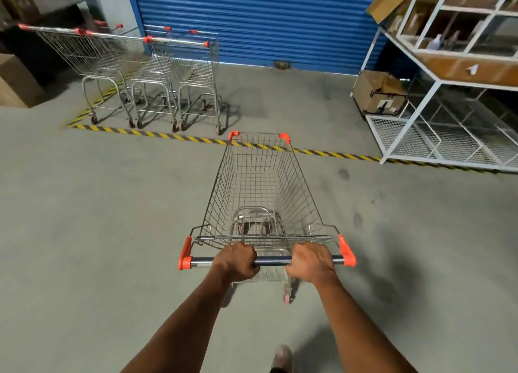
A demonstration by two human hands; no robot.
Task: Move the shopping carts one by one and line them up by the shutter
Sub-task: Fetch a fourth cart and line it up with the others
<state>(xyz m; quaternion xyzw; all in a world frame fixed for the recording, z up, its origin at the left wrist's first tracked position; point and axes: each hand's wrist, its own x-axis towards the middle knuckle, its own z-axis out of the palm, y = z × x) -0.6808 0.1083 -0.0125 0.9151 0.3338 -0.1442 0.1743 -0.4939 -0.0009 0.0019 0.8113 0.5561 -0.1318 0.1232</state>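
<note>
The person's left hand [235,260] and right hand [310,261] are both curled tight around the handle bar [271,260] of an empty shopping cart [262,187], which stretches away ahead of them. Its front edge sits over the striped floor tape [330,153]. The step in hand looks like wheeling this cart toward the blue shutter [258,19]. Ahead and left of the hands, three parked carts [151,72] stand side by side near the shutter. The next move probably calls for steering slightly left into the bare floor beside the rightmost one. Ahead and right, a white shelf rack [437,92] and cardboard box [378,92] bound that gap.
</note>
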